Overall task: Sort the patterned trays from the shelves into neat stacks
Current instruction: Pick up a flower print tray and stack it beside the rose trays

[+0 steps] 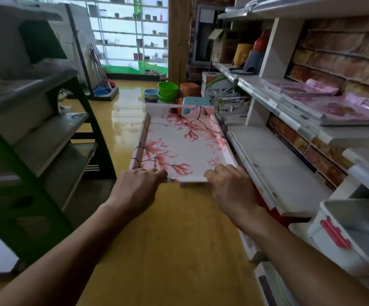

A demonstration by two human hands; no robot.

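Note:
A white tray with pink blossoms and dark branches (182,142) hangs level in the aisle, long side pointing away from me, a handle slot in its far end. My left hand (138,184) grips its near left corner and my right hand (229,186) grips its near right corner, fingers curled over the rim. More patterned trays in pink and purple (342,107) lie in flat stacks on the right-hand shelf, wrapped in shiny film. The tray's right edge runs close beside the shelf's front edge.
White shelving (276,164) lines the right side, with a bare board at tray height and a white lidded box with red clips (342,235) below. A green rack (35,151) stands left. Green buckets (168,90) and stools crowd the floor ahead.

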